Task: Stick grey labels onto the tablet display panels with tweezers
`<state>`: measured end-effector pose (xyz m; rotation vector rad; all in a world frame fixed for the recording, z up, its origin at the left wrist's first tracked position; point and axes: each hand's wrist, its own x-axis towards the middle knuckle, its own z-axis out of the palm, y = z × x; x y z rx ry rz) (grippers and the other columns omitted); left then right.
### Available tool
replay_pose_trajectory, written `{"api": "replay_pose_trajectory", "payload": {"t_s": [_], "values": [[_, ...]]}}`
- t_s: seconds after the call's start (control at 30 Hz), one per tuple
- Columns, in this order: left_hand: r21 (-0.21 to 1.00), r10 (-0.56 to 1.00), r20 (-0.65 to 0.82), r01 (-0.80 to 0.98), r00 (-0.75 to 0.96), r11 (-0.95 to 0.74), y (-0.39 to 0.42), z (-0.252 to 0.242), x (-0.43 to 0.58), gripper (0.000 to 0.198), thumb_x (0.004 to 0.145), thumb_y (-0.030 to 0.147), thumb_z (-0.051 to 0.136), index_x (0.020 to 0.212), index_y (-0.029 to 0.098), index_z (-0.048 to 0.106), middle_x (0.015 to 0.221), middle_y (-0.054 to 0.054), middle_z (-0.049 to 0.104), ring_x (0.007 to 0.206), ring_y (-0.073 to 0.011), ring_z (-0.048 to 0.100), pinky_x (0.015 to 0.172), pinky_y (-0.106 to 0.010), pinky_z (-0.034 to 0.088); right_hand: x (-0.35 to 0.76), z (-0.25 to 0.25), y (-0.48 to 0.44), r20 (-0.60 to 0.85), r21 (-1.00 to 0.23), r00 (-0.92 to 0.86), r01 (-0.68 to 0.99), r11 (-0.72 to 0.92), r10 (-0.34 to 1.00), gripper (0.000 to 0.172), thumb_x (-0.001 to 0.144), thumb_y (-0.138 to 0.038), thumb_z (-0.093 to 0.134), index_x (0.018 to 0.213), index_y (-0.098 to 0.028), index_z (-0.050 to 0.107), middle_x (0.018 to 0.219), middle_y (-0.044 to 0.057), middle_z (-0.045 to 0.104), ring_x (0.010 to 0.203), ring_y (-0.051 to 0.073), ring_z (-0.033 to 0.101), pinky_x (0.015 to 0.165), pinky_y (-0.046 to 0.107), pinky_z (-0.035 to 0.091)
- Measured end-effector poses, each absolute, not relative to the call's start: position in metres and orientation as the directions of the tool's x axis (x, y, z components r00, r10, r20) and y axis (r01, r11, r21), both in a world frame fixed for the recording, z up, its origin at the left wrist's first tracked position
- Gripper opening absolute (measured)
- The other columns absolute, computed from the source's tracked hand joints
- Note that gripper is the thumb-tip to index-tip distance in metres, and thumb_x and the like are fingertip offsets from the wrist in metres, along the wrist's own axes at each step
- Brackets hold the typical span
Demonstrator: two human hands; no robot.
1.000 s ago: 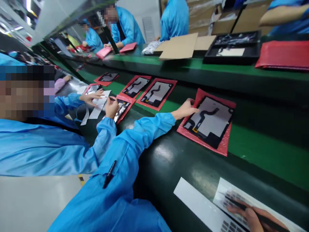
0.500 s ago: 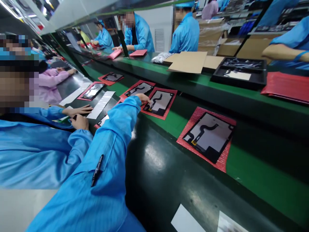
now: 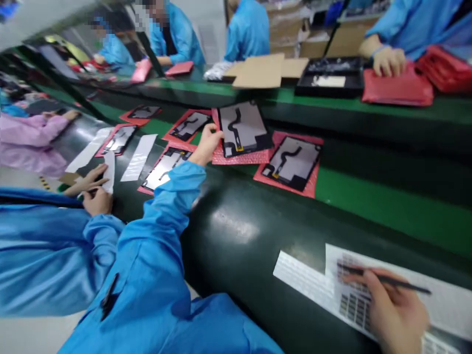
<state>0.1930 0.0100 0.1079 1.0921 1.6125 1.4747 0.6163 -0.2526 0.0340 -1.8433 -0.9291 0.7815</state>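
Barely in frame, right hand (image 3: 393, 309), black pen (image 3: 383, 278)

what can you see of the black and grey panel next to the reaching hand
The flat rectangular panel has a grey face, a black border and a black snaking strip, with a small yellow mark near its lower edge. It lies slightly skewed on a red bubble bag. The left hand is at its left side, on the bag's edge; contact with the panel is unclear.
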Motion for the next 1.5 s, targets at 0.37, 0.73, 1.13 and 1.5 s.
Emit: {"api": "replay_pose_trajectory", "payload": {"t_s": [0.37, 0.73, 1.13, 1.5], "values": [[0.965, 0.927, -0.261, 0.108, 0.27, 0.24, -0.238, 0.071, 0.28, 0.038, 0.088, 0.029, 0.074, 0.093, 0.026, 0.036, 0.067, 0.01, 0.046, 0.045, -0.0067, 0.044, 0.043, -0.02, 0.037, 0.607, 0.022, -0.252, 0.029, -1.0, 0.392, 0.013, 0.025, 0.92, 0.026, 0.082, -0.037, 0.084, 0.092, -0.022, 0.066, 0.063, 0.0, 0.074, 0.054, 0.021, 0.074, 0.057, 0.031, 0.062], [0.695, 0.978, -0.013, 0.705, 0.21, -0.142, -0.248, 0.066, 0.278, 0.031, 0.084, 0.027, 0.082, 0.09, 0.021, 0.052, 0.087, 0.0, 0.055, 0.075, -0.015, 0.055, 0.063, -0.027, 0.043, 0.607, 0.015, -0.257, 0.133, -0.99, 0.413, 0.019, 0.137, 0.901, 0.019, 0.091, -0.034, 0.082, 0.096, -0.023, 0.067, 0.074, -0.004, 0.072, 0.06, 0.017, 0.076, 0.059, 0.03, 0.063], [0.235, 0.353, 0.001, 0.343, 0.936, -0.909, -0.266, 0.043, 0.407, 0.077, 0.101, 0.061, 0.053, 0.151, 0.003, 0.048, 0.161, -0.027, 0.042, 0.142, -0.0419, 0.047, 0.107, -0.052, 0.046, 0.641, 0.03, -0.306, 0.039, -0.982, 0.158, 0.188, 0.009, 0.987, 0.021, 0.095, -0.019, 0.075, 0.114, -0.025, 0.07, 0.104, 0.004, 0.079, 0.085, 0.022, 0.08, 0.075, 0.034, 0.072], [0.162, 0.315, -0.021, 0.315, 0.949, -0.935, -0.257, 0.042, 0.405, 0.064, 0.106, 0.055, 0.047, 0.15, 0.01, 0.051, 0.158, -0.022, 0.048, 0.137, -0.0377, 0.049, 0.1, -0.047, 0.045, 0.643, 0.029, -0.312, -0.047, -0.978, 0.153, 0.196, -0.077, 0.987, 0.024, 0.095, -0.019, 0.074, 0.116, -0.029, 0.069, 0.106, 0.002, 0.077, 0.091, 0.023, 0.08, 0.077, 0.037, 0.073]]}}
